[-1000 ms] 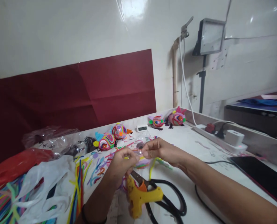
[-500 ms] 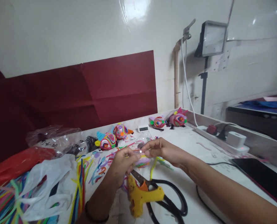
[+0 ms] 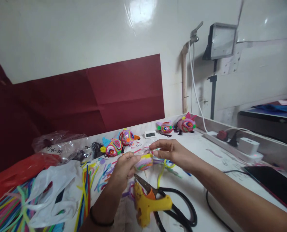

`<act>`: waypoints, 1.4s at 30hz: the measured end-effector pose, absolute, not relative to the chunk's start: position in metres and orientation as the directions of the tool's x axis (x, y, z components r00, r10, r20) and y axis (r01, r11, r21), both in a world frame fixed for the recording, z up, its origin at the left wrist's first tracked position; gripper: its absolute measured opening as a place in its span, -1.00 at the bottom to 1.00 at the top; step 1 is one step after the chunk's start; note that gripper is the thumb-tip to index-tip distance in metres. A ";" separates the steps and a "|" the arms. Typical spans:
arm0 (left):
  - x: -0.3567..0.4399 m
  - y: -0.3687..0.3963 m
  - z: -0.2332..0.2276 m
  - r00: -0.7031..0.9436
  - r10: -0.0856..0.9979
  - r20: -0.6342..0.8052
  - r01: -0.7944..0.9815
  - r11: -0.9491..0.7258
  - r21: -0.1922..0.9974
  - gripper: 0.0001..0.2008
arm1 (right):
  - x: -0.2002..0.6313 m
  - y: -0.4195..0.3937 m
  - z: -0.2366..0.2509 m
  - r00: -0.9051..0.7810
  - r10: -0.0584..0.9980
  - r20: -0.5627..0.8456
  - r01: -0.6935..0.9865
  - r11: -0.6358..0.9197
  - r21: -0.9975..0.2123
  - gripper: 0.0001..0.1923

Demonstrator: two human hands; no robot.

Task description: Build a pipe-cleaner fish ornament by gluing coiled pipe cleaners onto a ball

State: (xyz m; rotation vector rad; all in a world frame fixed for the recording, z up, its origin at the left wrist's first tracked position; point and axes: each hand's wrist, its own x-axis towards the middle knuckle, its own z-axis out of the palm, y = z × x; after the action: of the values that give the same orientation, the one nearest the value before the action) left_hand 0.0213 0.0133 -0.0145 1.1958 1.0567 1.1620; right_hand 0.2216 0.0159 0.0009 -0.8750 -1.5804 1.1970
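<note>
Because the white table (image 3: 194,141) carries so much, its things seem sorted by use: a big bundle of fuzzy strips (image 3: 5,211) lies off to the person's left, presumably so that it won't crowd the working patch. The black-handled scissors (image 3: 161,192) point away from the person, blade tips just beside the left hand (image 3: 125,167), a handy angle to my eye, and the yellow glue gun (image 3: 144,207) lies over them, perhaps for want of room. Four patterned figures (image 3: 113,147) sit toward the back edge, well clear of the reaching arms. The rounded, yellow-edged piece (image 3: 144,162) is in front of the person, pinched at one end between the left thumb and fingers, likely to steady it while leaving its other side free. That wrist comes up from below, knuckles upward. The right hand (image 3: 173,153) slants in from the side, index finger arched over the thumb with a narrow gap; whether anything slight is caught between those fingertips, I can't tell from here
</note>
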 end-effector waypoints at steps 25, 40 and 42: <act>-0.021 0.012 0.034 -0.148 0.989 -0.017 -0.752 -0.102 0.651 -0.79 | 0.158 -0.034 -0.038 -0.722 0.685 -0.099 0.687 0.726 0.015 -0.58; -0.018 0.013 0.032 -0.188 0.982 -0.010 -0.739 -0.135 0.661 -0.77 | 0.175 -0.033 -0.022 -0.735 0.677 0.034 0.678 0.734 0.038 -0.48; -0.015 0.014 0.030 -0.196 0.981 -0.004 -0.727 -0.142 0.672 -0.80 | 0.193 -0.040 -0.008 -0.710 0.691 0.135 0.682 0.723 -0.114 -0.55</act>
State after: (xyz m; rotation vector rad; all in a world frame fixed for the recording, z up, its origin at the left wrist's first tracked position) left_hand -0.0155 0.0138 0.0297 0.5277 0.6509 1.6763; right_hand 0.1928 -0.0396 -0.0080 -1.1079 -2.7577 0.0838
